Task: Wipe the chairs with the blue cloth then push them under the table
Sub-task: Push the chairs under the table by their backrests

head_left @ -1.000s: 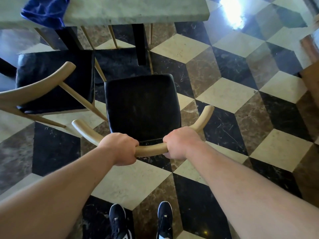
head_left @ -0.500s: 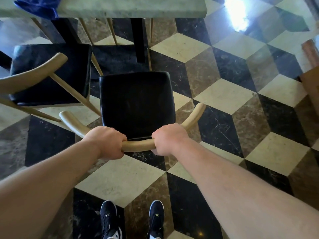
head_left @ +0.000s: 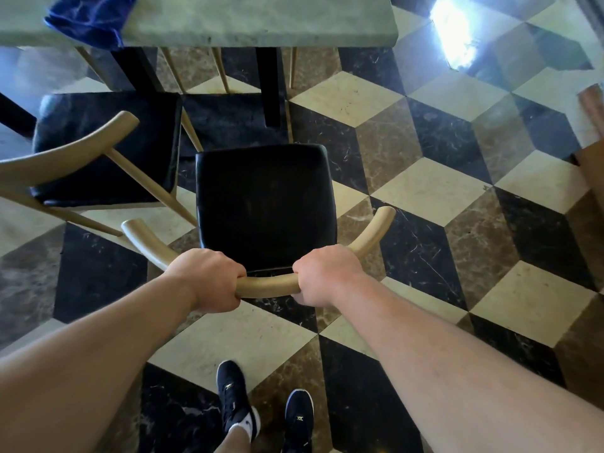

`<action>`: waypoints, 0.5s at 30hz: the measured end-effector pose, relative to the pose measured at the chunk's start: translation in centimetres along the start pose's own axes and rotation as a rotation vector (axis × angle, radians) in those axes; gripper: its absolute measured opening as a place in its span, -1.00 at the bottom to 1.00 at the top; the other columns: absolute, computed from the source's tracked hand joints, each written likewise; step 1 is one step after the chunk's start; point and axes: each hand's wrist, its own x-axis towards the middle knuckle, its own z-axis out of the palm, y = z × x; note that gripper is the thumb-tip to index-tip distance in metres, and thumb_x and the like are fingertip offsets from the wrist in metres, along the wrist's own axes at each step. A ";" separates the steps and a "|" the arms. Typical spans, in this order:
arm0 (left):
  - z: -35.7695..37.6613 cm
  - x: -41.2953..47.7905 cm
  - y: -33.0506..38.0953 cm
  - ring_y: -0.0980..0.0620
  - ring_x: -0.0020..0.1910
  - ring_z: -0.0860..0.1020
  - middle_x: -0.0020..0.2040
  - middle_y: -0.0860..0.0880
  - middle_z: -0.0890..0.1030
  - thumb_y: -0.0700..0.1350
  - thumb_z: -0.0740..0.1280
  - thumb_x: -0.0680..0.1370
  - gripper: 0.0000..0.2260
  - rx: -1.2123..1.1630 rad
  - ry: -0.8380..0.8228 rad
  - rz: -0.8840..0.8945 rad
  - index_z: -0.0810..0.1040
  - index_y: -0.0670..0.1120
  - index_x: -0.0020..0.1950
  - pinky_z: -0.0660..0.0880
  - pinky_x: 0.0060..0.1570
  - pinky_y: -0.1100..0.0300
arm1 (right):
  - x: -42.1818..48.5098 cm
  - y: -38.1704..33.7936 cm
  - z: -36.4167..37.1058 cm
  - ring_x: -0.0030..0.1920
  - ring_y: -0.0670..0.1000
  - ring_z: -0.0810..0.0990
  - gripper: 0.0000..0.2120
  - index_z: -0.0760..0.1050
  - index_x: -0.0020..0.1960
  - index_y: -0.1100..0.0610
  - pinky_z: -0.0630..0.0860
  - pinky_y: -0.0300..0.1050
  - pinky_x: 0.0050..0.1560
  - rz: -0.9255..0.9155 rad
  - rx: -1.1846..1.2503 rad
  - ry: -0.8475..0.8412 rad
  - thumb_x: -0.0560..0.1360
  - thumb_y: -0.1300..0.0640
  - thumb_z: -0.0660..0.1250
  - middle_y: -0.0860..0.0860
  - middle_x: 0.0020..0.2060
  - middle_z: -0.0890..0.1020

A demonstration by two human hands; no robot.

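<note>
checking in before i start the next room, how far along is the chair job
Wiping looks finished for now: the blue cloth lies on the table. In hand: the left hand and right hand grip the near chair's backrest, its seat short of the table edge. Left: push it under, then the second chair beside it.

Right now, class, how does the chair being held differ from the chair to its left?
1. The held chair is gripped at its backrest by the left hand and right hand; the left chair is untouched.
2. The held chair faces the table squarely; the left chair sits turned at an angle.
3. The left chair's seat lies nearer the table edge.

Both have black padded seats and light wooden curved backrests.
</note>
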 end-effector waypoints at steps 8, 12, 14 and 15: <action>-2.4 1.9 -2.5 0.15 -0.24 0.55 -0.22 0.17 0.60 0.10 0.37 0.45 -0.91 -0.060 -0.083 -0.005 0.57 0.22 -0.06 0.46 -0.29 0.16 | 3.3 0.8 -1.8 -0.42 -0.08 0.48 -0.67 0.41 -0.29 -0.09 0.21 -0.13 -0.43 0.041 0.020 -0.014 0.39 -0.33 0.31 -0.14 -0.41 0.52; -3.8 4.0 -4.7 0.13 -0.26 0.56 -0.21 0.16 0.60 0.10 0.41 0.48 -0.91 -0.047 -0.066 0.017 0.53 0.22 -0.06 0.41 -0.33 0.18 | 6.0 1.6 -3.0 -0.41 -0.10 0.50 -0.69 0.44 -0.26 -0.13 0.22 -0.16 -0.43 0.060 0.034 -0.025 0.39 -0.35 0.31 -0.15 -0.41 0.54; -4.3 4.8 -5.8 0.13 -0.26 0.56 -0.22 0.16 0.60 0.09 0.42 0.48 -0.91 -0.038 -0.052 0.020 0.54 0.21 -0.06 0.39 -0.35 0.19 | 7.3 1.9 -3.6 -0.41 -0.10 0.52 -0.71 0.46 -0.24 -0.14 0.27 -0.16 -0.43 0.063 0.044 -0.030 0.39 -0.35 0.32 -0.15 -0.40 0.54; -4.7 5.3 -6.3 0.14 -0.27 0.56 -0.23 0.16 0.60 0.08 0.42 0.47 -0.91 -0.036 -0.043 0.019 0.55 0.21 -0.06 0.40 -0.34 0.19 | 7.9 2.1 -3.9 -0.40 -0.10 0.53 -0.71 0.46 -0.24 -0.14 0.30 -0.16 -0.43 0.067 0.050 -0.034 0.40 -0.35 0.33 -0.15 -0.40 0.55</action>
